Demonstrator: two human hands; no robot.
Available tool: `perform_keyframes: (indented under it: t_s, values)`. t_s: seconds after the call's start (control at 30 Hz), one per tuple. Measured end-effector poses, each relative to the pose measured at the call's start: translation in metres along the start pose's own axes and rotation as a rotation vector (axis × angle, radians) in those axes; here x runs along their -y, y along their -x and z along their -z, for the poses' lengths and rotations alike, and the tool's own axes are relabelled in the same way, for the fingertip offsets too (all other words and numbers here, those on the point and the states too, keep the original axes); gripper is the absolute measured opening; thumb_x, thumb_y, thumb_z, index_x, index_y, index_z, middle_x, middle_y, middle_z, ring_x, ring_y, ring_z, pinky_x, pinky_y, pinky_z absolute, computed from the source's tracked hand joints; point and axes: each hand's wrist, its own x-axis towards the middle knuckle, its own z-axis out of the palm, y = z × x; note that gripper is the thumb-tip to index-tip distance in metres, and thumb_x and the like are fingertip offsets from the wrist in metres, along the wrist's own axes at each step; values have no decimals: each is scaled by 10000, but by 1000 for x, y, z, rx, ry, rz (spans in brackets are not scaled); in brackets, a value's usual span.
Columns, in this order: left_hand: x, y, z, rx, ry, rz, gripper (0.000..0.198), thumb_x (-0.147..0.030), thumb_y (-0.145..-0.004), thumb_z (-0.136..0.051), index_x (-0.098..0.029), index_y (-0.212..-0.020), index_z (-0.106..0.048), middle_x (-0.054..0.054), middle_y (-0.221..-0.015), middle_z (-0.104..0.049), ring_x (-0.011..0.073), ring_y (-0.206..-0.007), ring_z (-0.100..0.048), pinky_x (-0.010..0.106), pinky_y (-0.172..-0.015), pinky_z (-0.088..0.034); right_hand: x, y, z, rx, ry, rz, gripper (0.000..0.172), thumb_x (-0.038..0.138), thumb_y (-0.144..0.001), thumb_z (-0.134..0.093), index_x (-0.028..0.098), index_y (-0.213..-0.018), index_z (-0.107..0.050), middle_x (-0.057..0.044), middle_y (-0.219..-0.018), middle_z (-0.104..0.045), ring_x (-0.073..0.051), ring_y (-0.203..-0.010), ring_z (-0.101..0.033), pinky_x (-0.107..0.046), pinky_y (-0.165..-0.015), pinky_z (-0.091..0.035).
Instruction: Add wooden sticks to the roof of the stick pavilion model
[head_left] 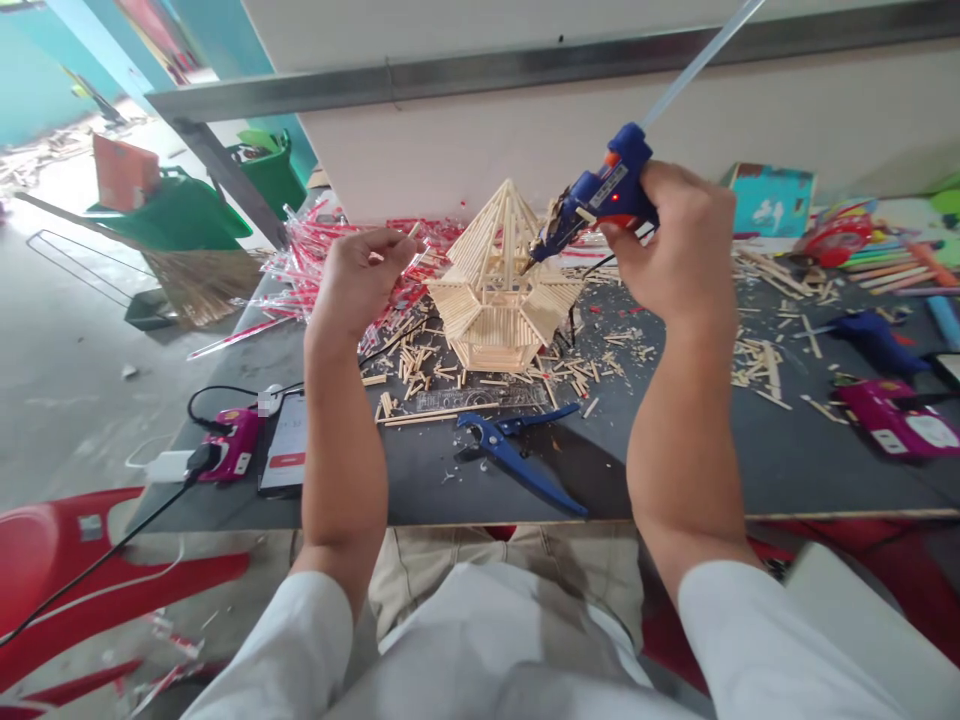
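Note:
My right hand [684, 235] is wrapped round the handle of a blue hot glue gun [600, 195]. A long clear glue stick [701, 62] juts from its back, and its nozzle points down at the upper part of a small house model [499, 325] made of thin wooden sticks. The model has a pointed roof and a flared lower roof. Left of it, my left hand [361, 275] pinches a short wooden stick [414, 231] between thumb and fingertips, apart from the model. Blue cutting pliers [517, 455] lie in front of the model.
Cut stick pieces [420, 365] litter the dark table [450, 505]. Red-and-clear wrappers [300, 270] pile at the left. A purple power strip [234, 440] and a phone [283, 450] lie left; another blue glue gun [874, 340] and purple power strip [896, 415] lie right.

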Motion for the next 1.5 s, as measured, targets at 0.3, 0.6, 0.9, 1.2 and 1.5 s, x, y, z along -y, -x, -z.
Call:
perform_keyframes:
  t_s: [0.3, 0.6, 0.9, 1.2, 1.5]
  values:
    - [-9, 2, -2, -46, -118, -74, 205, -304, -953, -637, -155, -936, -777, -40, -606, -491, 71, -653, -411, 278, -639, -338, 2, -1, -1, 5, -51, 14, 370, 582, -846, -567, 497, -1198, -641, -29, -1146, -737, -411, -1094, -614, -552, -884, -455]
    - [-11, 2, -5, -88, -171, -72, 281, -367, -975, -626, -137, -966, -787, -38, -594, -515, 67, -599, -393, 291, -600, -302, 3, -2, -3, 7, -51, 24, 365, 482, -835, -582, 551, -1192, -619, -13, -1154, -729, -432, -1089, -618, -585, -875, -431]
    - [-20, 5, -12, -57, -167, -89, 231, -406, -931, -634, -226, -875, -767, 14, -635, -579, 149, -693, -538, 302, -602, -372, 5, 0, -2, -5, -22, 24, 395, 540, -844, -551, 557, -1235, -598, -23, -1201, -715, -443, -1148, -585, -610, -899, -424]
    - [-21, 6, -11, -49, -142, -63, 219, -415, -916, -636, -230, -854, -734, 18, -625, -586, 178, -770, -603, 302, -638, -423, 1, -1, -2, -22, -47, 29, 375, 467, -834, -595, 512, -1204, -632, -39, -1138, -731, -436, -1058, -630, -575, -873, -434]
    - [-22, 7, -11, -14, -170, -41, 265, -455, -937, -624, -219, -840, -695, 13, -625, -587, 168, -753, -596, 307, -629, -415, -1, -3, -7, -32, -75, 17, 239, 406, -814, -637, 467, -1044, -658, -25, -1054, -740, -393, -972, -638, -532, -820, -441]
